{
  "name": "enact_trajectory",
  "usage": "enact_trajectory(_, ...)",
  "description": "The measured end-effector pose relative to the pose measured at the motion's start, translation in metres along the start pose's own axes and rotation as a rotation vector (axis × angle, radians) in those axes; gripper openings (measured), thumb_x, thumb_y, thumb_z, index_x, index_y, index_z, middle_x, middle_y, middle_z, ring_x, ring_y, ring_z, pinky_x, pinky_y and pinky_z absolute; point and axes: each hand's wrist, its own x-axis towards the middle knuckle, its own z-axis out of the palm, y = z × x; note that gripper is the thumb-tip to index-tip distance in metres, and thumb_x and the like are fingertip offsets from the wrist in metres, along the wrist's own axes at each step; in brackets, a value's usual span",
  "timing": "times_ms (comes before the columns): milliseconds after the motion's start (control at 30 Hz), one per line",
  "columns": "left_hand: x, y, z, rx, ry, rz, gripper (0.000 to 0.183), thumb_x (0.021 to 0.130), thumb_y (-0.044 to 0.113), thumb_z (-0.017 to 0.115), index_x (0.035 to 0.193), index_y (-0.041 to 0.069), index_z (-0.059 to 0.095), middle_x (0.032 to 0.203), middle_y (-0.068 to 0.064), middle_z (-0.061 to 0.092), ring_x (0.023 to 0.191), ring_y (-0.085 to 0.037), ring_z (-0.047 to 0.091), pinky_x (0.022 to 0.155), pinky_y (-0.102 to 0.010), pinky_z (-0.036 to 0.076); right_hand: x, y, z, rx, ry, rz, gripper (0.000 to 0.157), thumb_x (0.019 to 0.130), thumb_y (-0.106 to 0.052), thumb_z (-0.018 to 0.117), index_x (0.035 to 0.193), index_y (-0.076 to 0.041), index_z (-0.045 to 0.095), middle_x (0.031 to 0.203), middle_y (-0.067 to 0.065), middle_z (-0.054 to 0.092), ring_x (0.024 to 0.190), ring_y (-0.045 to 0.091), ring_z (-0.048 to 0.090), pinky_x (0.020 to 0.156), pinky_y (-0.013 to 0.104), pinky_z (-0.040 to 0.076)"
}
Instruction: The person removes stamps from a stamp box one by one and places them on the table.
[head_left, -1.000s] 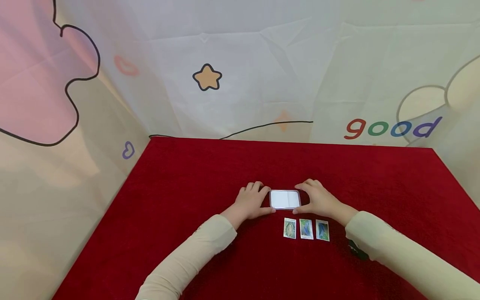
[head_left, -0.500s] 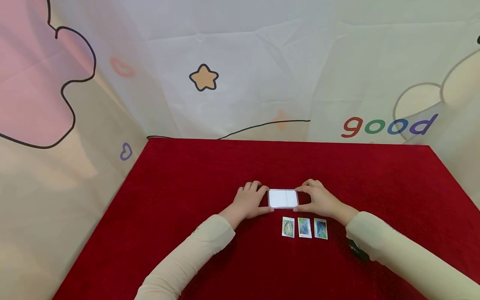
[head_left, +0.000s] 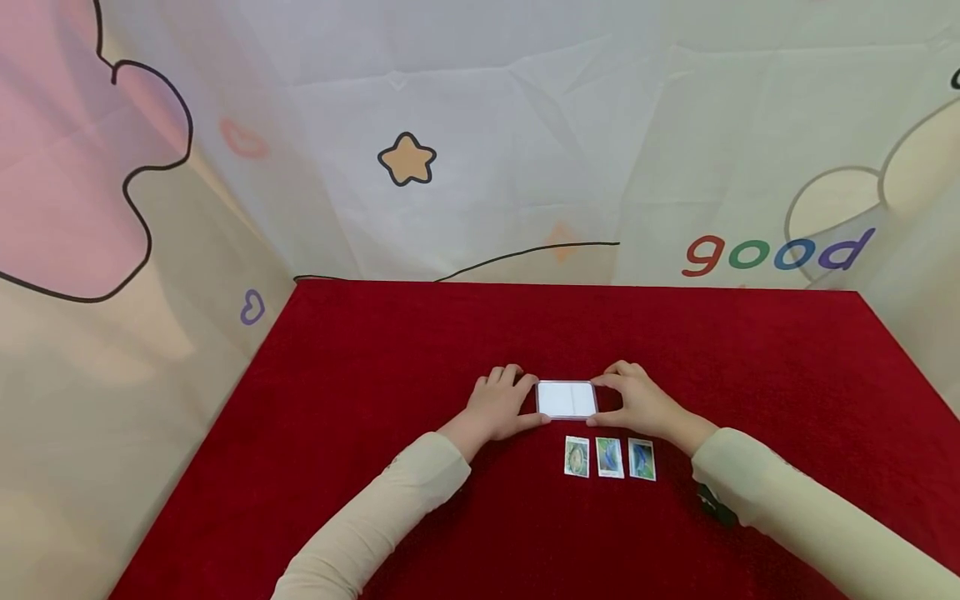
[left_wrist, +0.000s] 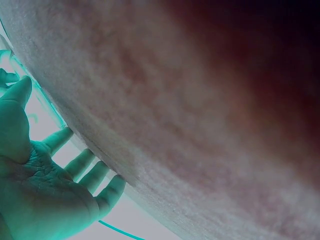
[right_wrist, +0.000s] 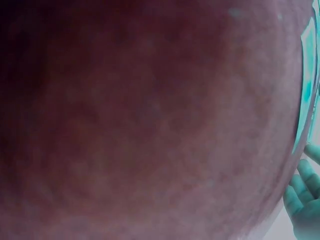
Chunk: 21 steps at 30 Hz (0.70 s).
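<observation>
A flat, clear-edged rectangular case (head_left: 567,400) with a white face and a thin upright line lies on the red cloth between both hands. My left hand (head_left: 498,404) holds its left end, index finger at the far corner and thumb at the near one; the other fingers are spread. At the opposite end, my right hand (head_left: 637,400) grips the two right corners between index finger and thumb. In the left wrist view, the left palm (left_wrist: 45,200) shows with fingertips along the cloth. Only part of the right hand's fingers (right_wrist: 302,187) appears in the right wrist view.
Nearer the body, three small picture cards lie in a row: a pale oval one (head_left: 577,457), a blue-green one (head_left: 610,457) and a dark blue one (head_left: 641,459). A dark object (head_left: 717,505) is partly hidden by the right sleeve. Printed curtains (head_left: 480,167) border the red table (head_left: 375,350).
The whole view shifts slightly between frames. In the first frame the case's line and edges look a little different; both hands stay at its ends throughout.
</observation>
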Motion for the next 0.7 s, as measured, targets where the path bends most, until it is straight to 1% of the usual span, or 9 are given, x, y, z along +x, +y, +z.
enact_trajectory(267, 0.0020, -0.0011, 0.0028, -0.007, -0.002, -0.001, 0.062, 0.090, 0.056, 0.053, 0.141, 0.023, 0.043, 0.140, -0.007, 0.039, 0.129, -0.024, 0.037, 0.101, -0.042, 0.037, -0.0010, -0.0008, -0.0033, 0.005, -0.003, 0.001, 0.062, 0.070, -0.036, 0.083, 0.115, 0.003, 0.065, 0.107, 0.017, 0.057, 0.101, 0.033, 0.049, 0.083, 0.047, 0.046)
enact_trajectory(500, -0.0003, 0.0006, -0.0011, -0.031, 0.001, -0.002, 0.062, 0.090, 0.055, 0.055, 0.141, 0.022, 0.044, 0.139, -0.007, 0.040, 0.128, -0.025, 0.037, 0.100, -0.043, 0.037, -0.0011, 0.0008, -0.0020, 0.005, 0.000, -0.003, 0.062, 0.070, -0.035, 0.083, 0.115, 0.004, 0.065, 0.106, 0.016, 0.056, 0.100, 0.033, 0.049, 0.083, 0.046, 0.046)
enact_trajectory(700, 0.0006, 0.0003, 0.0003, -0.020, 0.003, -0.004, 0.061, 0.090, 0.056, 0.054, 0.140, 0.022, 0.044, 0.139, -0.007, 0.040, 0.128, -0.025, 0.037, 0.100, -0.043, 0.037, -0.0006, 0.0009, 0.0003, -0.025, -0.003, -0.012, 0.061, 0.072, -0.034, 0.082, 0.116, 0.004, 0.064, 0.107, 0.017, 0.056, 0.100, 0.033, 0.050, 0.084, 0.047, 0.046)
